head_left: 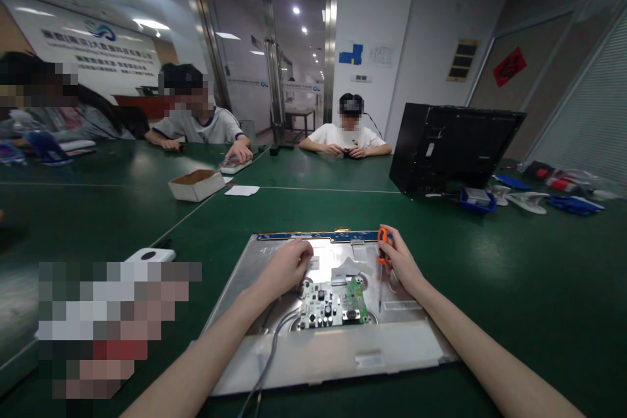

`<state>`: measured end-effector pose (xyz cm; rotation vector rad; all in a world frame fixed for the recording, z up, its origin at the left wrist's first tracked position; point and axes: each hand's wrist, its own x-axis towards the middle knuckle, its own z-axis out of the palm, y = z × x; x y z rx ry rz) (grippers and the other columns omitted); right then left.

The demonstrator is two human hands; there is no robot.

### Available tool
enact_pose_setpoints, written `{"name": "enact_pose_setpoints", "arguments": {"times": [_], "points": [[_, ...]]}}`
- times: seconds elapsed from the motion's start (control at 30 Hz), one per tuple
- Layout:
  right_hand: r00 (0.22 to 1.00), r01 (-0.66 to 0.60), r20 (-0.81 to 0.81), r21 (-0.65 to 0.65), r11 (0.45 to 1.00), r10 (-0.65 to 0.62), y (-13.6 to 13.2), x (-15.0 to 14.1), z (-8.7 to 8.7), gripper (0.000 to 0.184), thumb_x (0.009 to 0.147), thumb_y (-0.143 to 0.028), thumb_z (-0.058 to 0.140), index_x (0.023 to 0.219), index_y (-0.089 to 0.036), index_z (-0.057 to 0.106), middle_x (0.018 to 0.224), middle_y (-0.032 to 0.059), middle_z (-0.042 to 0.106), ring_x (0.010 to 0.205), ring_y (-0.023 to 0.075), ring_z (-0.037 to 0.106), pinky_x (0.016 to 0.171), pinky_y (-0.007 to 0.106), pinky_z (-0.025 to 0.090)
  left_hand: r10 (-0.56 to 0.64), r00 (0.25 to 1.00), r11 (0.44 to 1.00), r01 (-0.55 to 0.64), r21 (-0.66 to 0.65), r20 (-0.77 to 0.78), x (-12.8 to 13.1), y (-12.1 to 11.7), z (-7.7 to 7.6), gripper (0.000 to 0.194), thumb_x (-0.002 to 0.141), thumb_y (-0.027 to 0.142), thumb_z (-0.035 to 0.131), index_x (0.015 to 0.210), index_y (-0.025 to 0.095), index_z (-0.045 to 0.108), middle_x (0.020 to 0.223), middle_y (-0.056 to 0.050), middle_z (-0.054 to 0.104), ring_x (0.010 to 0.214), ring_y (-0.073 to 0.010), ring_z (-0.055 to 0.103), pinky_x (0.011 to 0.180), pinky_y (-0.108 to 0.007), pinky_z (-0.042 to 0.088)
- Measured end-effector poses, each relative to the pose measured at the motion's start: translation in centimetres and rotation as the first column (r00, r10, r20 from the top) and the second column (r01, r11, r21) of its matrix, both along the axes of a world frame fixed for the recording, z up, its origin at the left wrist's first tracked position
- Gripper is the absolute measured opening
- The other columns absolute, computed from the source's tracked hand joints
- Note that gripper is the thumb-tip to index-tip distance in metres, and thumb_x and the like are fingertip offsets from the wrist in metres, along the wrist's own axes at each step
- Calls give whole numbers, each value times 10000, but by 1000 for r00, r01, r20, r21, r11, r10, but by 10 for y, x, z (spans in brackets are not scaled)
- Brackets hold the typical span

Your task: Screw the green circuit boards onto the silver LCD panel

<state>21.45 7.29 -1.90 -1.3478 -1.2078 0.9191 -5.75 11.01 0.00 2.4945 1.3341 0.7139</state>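
Observation:
A metal-backed display panel [235, 313] lies on the green table in front of me. Near its middle is a green circuit board [318, 304], and a blue circuit strip [313, 236] runs along the far edge. My left hand [289, 264] is over the panel, left of the board's far corner. Its fingers curl together, and whatever they pinch is hidden. In my right hand [399, 255] is an orange and black screwdriver [381, 253], its shaft pointing down toward the panel's right part. Grey cables [274, 346] trail from the board's left side toward me.
A black monitor [450, 150] stands at the back right, beside a blue tray [477, 201] and gloves [573, 204]. An open cardboard box [196, 186] and white paper [241, 191] lie back left. Several other people sit along the table's far side. A white device [151, 255] is at the left.

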Motion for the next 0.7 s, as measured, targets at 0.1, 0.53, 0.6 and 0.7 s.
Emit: {"name": "enact_pose_setpoints", "arguments": {"times": [0.1,0.53,0.6,0.7], "points": [[999,-14,-51,5,1000,15,-2,-1,2,462,849,-408,523,1267,-225,449,662,-79,483,372,101,415,344,228,352,-28,999,1000,27,14,45,6,-15,11,139,818,73,500,800,184,581,828,-52,657,803,-213,611,727,-317,472],[991,-12,-135,20,1000,15,-2,-1,1,494,808,-419,585,1242,-213,469,583,-113,428,332,88,376,320,212,315,-377,921,926,374,-44,-94,81,-92,20,127,763,61,570,786,184,592,849,-44,648,831,-213,585,821,-347,422],[989,-13,-149,17,1000,15,-4,-2,3,491,809,-419,587,1240,-214,470,578,-114,417,333,90,379,320,212,311,-367,921,930,366,-36,-132,84,-92,13,109,798,78,552,779,180,586,860,-55,647,828,-216,584,846,-371,418],[984,-11,-176,20,1000,15,-6,-3,6,486,821,-428,587,1248,-230,466,601,-103,429,345,92,386,319,213,304,-348,923,936,353,1,-164,84,-92,5,117,824,82,534,778,182,575,879,-61,653,845,-225,588,887,-400,408]]}}
